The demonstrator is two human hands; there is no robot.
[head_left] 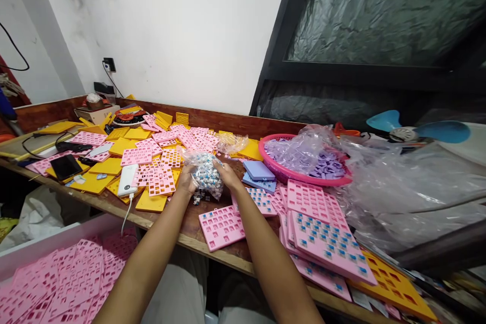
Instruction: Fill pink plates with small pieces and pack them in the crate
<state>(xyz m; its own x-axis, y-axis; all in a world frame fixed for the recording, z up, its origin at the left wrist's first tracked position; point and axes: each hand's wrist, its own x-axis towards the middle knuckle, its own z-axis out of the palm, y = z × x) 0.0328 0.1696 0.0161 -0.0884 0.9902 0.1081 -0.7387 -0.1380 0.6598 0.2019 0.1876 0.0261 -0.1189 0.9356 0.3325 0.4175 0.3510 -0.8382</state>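
Between both hands is a clear plastic bag [207,174] full of small blue and white parts, held just over the wooden table. My left hand [186,178] grips its left side, and my right hand [227,174] has fingers closed on its upper right. A few loose parts show beneath the bag's lower left. Close to my right wrist lies a pink grid plate [222,226] with square holes and a few blue parts along its top row. Behind that wrist, another pink plate [260,201] carries several blue parts.
Stacked pink plates [326,238] with blue parts stand at right, by a pink basket [306,179] of purple pieces. Two blue blocks [259,170] lie near it. Yellow and pink plates, a power bank [128,180] and a phone [66,166] cover the left. A bin [61,283] sits below.
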